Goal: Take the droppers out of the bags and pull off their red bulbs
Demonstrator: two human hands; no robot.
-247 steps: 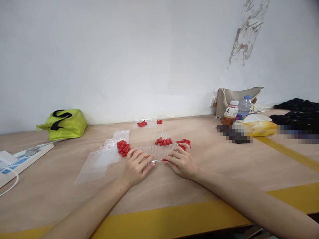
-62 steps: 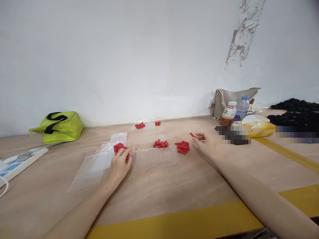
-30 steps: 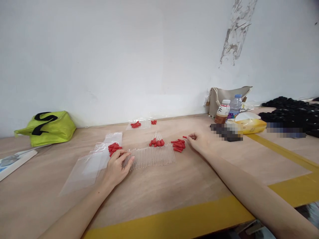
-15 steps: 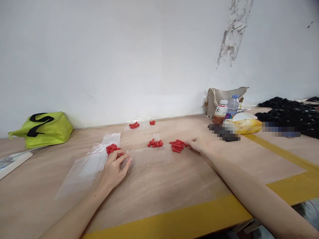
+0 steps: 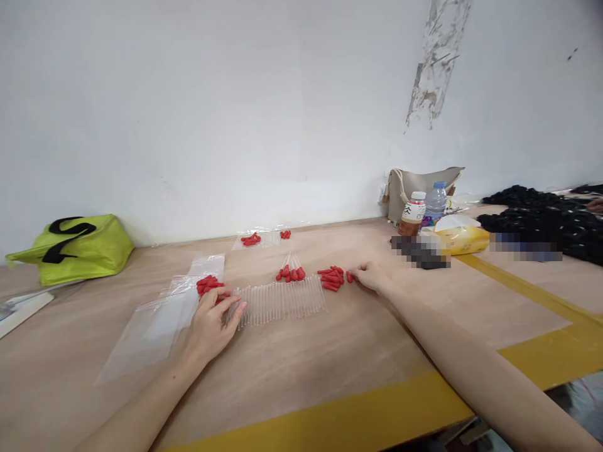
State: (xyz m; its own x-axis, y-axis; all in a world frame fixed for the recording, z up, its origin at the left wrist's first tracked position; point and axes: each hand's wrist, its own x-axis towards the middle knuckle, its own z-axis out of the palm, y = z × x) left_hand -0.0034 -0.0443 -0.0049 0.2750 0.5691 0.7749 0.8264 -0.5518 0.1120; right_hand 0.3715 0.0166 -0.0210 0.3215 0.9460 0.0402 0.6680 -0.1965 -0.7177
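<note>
My left hand [image 5: 214, 323] rests at the left end of a row of clear glass tubes [image 5: 282, 301], fingers bent and apart, touching the tubes there. Just behind those fingers, red rubber bulbs [image 5: 207, 284] lie on clear plastic bags. My right hand [image 5: 371, 277] is at the right, thumb and fingertips closed at a single red rubber bulb [image 5: 349, 277]. That bulb stands slightly apart from a loose pile of red bulbs [image 5: 331, 279]. Behind the row, several droppers [image 5: 293, 271], glass tubes with red bulbs fitted, lie fanned with bulbs toward me.
Near the wall lies a clear bag [image 5: 268, 238] with more red bulbs and tubes. A lime-green bag [image 5: 85, 251] sits at the left. Bottles [image 5: 412, 216], a tissue pack [image 5: 464, 238] and a black heap [image 5: 541, 220] stand at the right. Yellow tape [image 5: 320, 414] lines the table's front edge.
The bulb at my right fingertips has come away from the pile and turned more upright. My left hand stays at the tubes. The whole view has shifted slightly.
</note>
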